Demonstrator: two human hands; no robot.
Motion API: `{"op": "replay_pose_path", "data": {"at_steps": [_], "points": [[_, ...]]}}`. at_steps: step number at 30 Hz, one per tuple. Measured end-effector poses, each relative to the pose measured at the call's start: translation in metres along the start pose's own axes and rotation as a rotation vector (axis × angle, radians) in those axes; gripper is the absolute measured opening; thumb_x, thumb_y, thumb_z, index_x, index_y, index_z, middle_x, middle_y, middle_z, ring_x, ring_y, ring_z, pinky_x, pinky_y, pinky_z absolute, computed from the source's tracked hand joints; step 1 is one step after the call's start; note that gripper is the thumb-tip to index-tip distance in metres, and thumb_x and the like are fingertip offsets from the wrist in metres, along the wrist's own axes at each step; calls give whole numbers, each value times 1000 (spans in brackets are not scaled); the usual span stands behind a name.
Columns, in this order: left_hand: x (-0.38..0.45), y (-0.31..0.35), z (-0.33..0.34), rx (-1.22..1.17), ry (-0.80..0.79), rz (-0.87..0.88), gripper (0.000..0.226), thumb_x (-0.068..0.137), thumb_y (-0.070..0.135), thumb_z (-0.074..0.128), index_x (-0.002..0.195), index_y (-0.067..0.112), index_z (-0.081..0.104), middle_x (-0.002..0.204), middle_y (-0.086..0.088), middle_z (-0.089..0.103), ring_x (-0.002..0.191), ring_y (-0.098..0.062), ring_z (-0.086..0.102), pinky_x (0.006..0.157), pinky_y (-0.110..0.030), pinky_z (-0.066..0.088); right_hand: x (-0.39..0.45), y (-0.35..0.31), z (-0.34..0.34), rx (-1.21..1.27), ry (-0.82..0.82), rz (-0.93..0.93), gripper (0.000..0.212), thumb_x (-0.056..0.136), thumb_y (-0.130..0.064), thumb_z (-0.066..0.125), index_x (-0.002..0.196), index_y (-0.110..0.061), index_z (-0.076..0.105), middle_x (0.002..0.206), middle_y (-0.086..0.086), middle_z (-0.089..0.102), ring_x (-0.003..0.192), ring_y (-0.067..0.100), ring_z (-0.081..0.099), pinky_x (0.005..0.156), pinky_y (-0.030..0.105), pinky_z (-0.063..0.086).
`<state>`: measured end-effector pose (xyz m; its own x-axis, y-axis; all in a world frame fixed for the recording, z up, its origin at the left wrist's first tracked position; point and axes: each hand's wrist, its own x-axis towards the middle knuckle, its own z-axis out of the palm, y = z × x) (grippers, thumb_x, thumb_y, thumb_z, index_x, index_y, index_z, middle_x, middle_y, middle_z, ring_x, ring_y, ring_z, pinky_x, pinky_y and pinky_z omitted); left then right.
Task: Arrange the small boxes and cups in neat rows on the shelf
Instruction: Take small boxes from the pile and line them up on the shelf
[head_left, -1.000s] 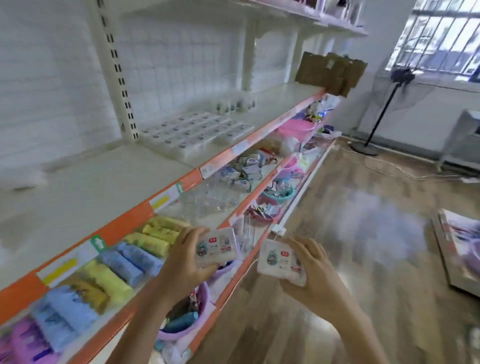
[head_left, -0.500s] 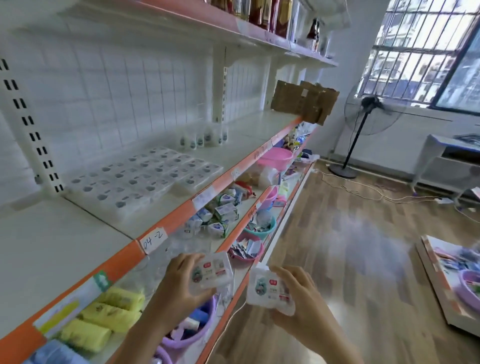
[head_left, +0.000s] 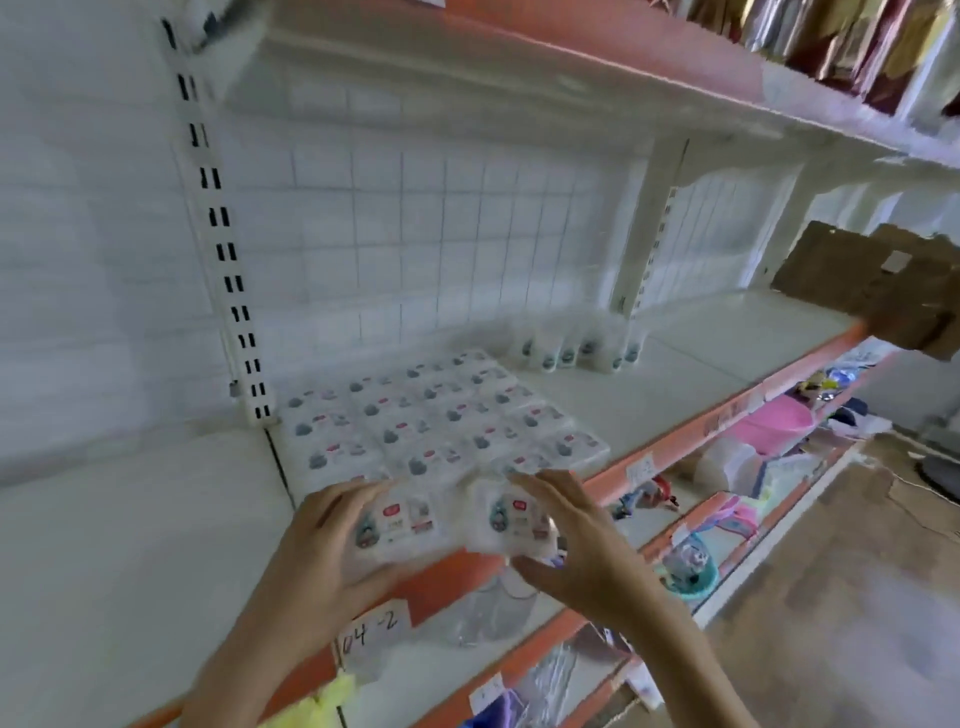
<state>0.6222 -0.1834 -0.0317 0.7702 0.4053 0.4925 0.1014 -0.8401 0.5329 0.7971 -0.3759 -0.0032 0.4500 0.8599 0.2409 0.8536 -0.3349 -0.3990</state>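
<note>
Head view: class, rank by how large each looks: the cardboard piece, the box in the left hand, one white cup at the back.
1. Cardboard piece, partly cut off.
2. Box in the left hand; nearness to the camera enlarges it.
3. White cup, blurred.

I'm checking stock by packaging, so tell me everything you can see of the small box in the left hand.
The small box is a flat white rectangular pack, seemingly wrapped in glossy film, printed with a round bluish figure at its left, a red mark in the middle and a small panel at the right; the print is too blurred to read. The left hand grips it face up, nearly level, above the shelf's orange front edge, beside the box in the right hand.
</note>
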Motion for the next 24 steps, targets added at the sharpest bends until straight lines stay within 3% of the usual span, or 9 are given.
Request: {"op": "replay_pose_path", "data": {"at_steps": [3,5,8,10,15,19,24], "points": [[-12,-8,-8,96,30,-90,71,73,79,40,125,31,46,115,20,44,107,3,37,94,-1,23,45,7,8,0,-93,-208,70,83,-36,62,142,-35,25,139,-8,33,129,10,28,108,27,29],[-22,-12,-9,126,78,-181,65,71,79,43,122,39,44,112,17,47,104,4,37,92,-2,25,68,13,16,-15,-179,-328,68,85,-36,59,142,-38,22,141,-9,31,133,9,22,110,29,22],[-32,-9,-9,101,88,-336,66,59,79,53,119,64,30,118,28,43,113,14,32,92,2,21,91,24,27,-46,-231,-516,55,83,-41,55,134,-37,35,135,-9,38,129,11,28,109,31,23],[-33,0,-4,103,56,-397,65,55,85,49,115,68,29,118,38,36,116,17,27,92,3,20,99,35,34,-33,-251,-575,50,79,-45,49,127,-34,42,130,-8,42,125,13,33,106,31,26],[-19,22,20,169,49,-510,67,58,60,48,121,38,36,118,34,26,116,21,17,91,3,19,103,58,46,25,-127,-646,43,78,-50,47,117,-32,50,127,1,51,120,21,44,97,35,36],[-12,30,34,87,122,-599,61,62,44,54,121,39,39,124,11,24,120,15,19,91,4,21,101,71,50,9,-43,-695,39,86,-48,40,116,-30,56,128,3,52,118,20,41,96,37,38],[-10,33,40,63,190,-665,64,73,7,66,122,37,38,122,9,21,112,19,27,86,1,33,99,76,56,82,54,-709,34,85,-43,42,110,-28,59,115,1,60,105,22,57,90,39,47]]}}
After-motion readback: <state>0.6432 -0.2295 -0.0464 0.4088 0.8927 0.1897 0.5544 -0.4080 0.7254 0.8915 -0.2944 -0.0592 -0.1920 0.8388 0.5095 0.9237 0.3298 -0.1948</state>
